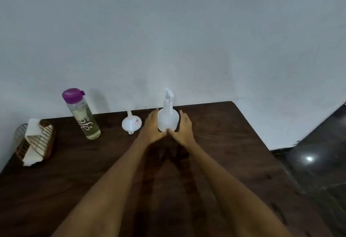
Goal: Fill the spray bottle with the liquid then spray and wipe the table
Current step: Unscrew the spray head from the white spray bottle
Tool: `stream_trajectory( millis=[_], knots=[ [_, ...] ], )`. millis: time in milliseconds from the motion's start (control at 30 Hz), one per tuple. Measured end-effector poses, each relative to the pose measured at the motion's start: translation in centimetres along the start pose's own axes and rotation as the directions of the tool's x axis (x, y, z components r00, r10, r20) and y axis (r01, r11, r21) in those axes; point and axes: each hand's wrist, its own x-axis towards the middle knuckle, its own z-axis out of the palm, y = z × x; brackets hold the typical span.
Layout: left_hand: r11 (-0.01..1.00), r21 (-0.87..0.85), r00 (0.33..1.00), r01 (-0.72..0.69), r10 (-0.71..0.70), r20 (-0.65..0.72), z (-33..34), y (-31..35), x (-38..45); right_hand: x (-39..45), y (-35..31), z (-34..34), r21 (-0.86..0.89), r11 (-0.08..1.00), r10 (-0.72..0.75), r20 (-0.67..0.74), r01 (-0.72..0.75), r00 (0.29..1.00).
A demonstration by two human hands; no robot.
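A white spray bottle [168, 118] with its trigger head on stands upright near the far edge of the dark wooden table [234, 143]. My left hand [152, 126] cups its left side and my right hand [184, 127] cups its right side, thumbs meeting at the front of the base. To the left lies a white funnel [131, 123], spout pointing away. Further left stands a clear bottle [82, 114] with a purple cap, holding pale yellowish liquid. A white cloth [33, 130] sits in a wire basket [42, 143] at the table's left end.
A grey wall rises directly behind the table's far edge. The table's right corner is rounded, with dark glossy floor [318, 161] beyond it. My forearms stretch across the middle of the table.
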Motion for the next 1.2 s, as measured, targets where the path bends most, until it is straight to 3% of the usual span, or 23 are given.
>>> stream_trajectory(
  millis=[167,367,833,1000,1200],
  knots=[
    [0.995,-0.019,0.99,-0.094,0.096,0.1,1.3,-1.5,3.6,2.8,0.6,1.2,0.057,0.996,-0.069,0.017,0.068,0.997],
    [0.991,-0.033,0.988,-0.129,0.126,-0.087,3.7,-2.7,2.3,1.7,2.1,2.2,0.089,0.99,-0.103,-0.086,0.111,0.991],
    [0.97,0.007,0.969,-0.242,0.242,-0.041,4.0,-0.5,-14.3,-12.8,2.4,-1.2,-0.039,0.986,-0.166,-0.023,0.165,0.986],
    [0.982,0.01,0.982,-0.187,0.187,-0.026,6.0,0.7,-19.8,-18.3,3.4,-1.4,-0.055,0.988,-0.141,0.02,0.142,0.99],
    [0.994,0.011,0.984,-0.106,0.106,-0.145,8.0,1.8,-22.2,-20.9,4.1,-1.5,-0.02,0.991,-0.135,-0.011,0.135,0.991]
  ],
)
